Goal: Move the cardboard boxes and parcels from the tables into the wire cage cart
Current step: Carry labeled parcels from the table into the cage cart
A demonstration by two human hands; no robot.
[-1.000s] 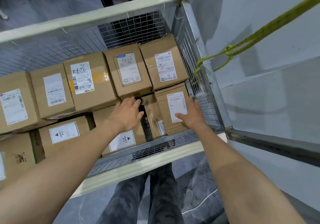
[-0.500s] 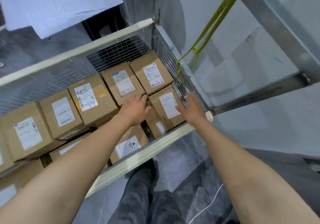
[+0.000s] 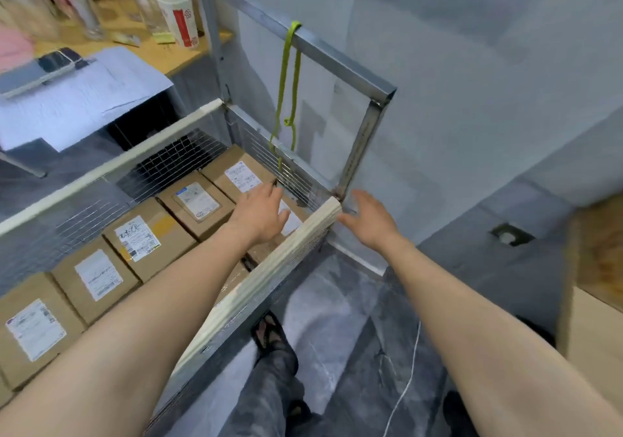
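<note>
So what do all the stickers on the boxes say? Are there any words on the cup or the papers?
No text here is sharp enough to quote.
Box labels: print and barcodes, too blurred to read.
Handwritten label: black scribble, unreadable.
Cup: red band with white marks, too blurred to read.
Papers: faint lines only, too blurred to read.

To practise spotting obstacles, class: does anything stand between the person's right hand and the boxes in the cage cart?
Yes. The right hand appears to be outside the cart's corner, so the end of the cream padded rail comes between it and the boxes. The left hand is over the boxes, with nothing visible between.
</note>
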